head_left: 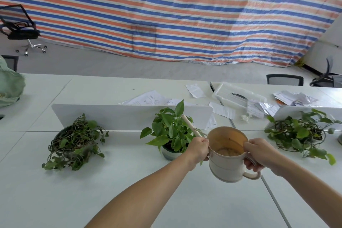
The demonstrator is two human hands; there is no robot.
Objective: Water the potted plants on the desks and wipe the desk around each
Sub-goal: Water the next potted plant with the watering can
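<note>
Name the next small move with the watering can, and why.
Probably tip the watering can forward-left so the spout dips toward the middle plant's pot. The right hand grips the handle, the left hand holds the spout's base, the spout tip points up over the leaves, and the little water visible sits at the can's bottom, so nothing looks to be pouring yet.

The beige watering can point(227, 161) looked like matt plastic. The white desk top point(55, 190) was smooth with a dull sheen. The striped tarpaulin point(166, 15) hung crinkled. The clear plastic tray point(231, 90) was glossy; the white paper sheets point(294, 96) lay crumpled.
</note>
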